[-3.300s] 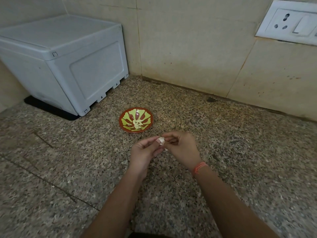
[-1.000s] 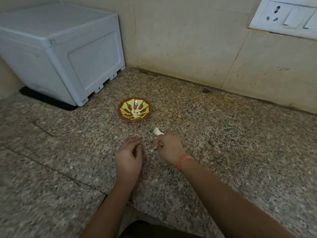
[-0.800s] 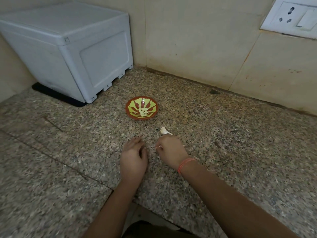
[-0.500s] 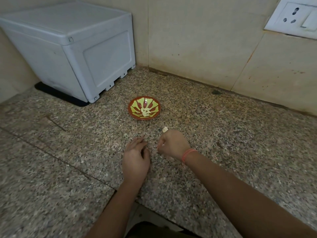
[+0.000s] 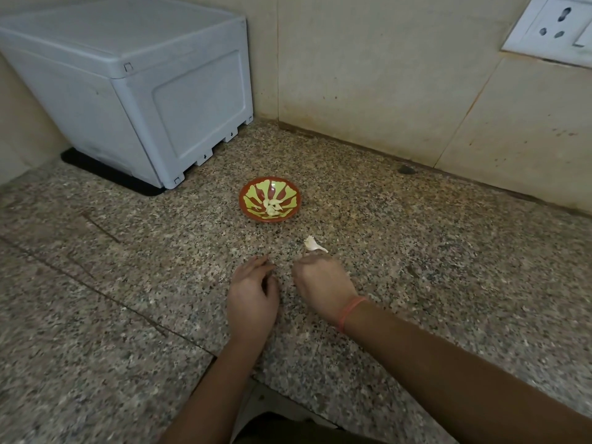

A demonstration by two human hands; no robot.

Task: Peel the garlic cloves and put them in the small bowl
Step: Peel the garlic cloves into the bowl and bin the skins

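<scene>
A small red bowl with a green leaf pattern point(image 5: 248, 205) stands on the granite counter and holds a few peeled garlic cloves point(image 5: 272, 208). A white piece of garlic point(image 5: 312, 245) lies on the counter in front of the bowl. It is right at the knuckles of my right hand point(image 5: 323, 283). That hand rests as a loose fist with its fingers curled under, so what is inside it is hidden. My left hand point(image 5: 253, 294) lies palm down beside it with its fingers relaxed, and it holds nothing.
A grey plastic box point(image 5: 134, 88) on a black mat stands at the back left against the tiled wall. A white wall socket point(image 5: 554, 28) is at the top right. The counter's front edge point(image 5: 288, 392) runs just below my forearms.
My hands parted and came down from in front of me to the counter. Over the last second the garlic piece stayed on the counter while my right fist shifted slightly behind it.
</scene>
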